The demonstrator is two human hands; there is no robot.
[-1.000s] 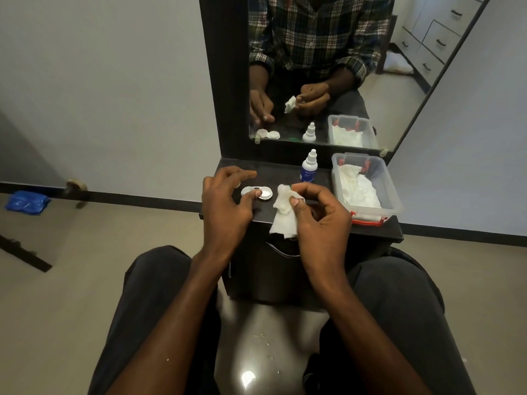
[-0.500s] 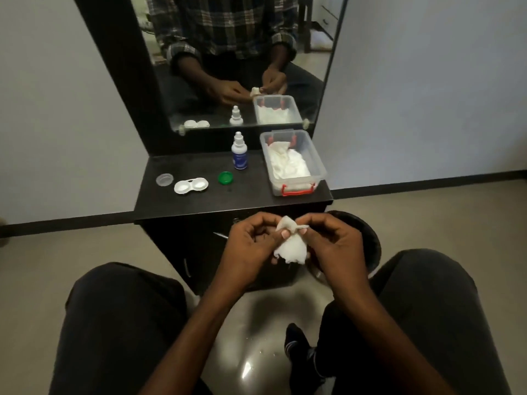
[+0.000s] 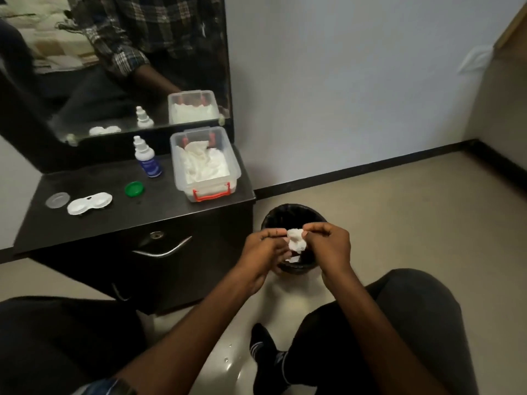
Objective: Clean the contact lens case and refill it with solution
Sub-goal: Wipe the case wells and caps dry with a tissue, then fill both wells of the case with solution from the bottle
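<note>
A white contact lens case lies open on the black cabinet top, with a clear cap to its left and a green cap to its right. The solution bottle stands upright behind the green cap. Off the cabinet's right side, my left hand and my right hand both pinch a crumpled white tissue directly above a black waste bin on the floor. More white paper lies inside the bin.
A clear plastic box with red latches, holding white tissues, sits at the cabinet's right end. A mirror stands behind the cabinet. My knees and a socked foot frame the shiny floor below the bin.
My hands left the lens case, took the tissue between them and carried it right and down, from in front of the cabinet to above the bin. The view swung right.
</note>
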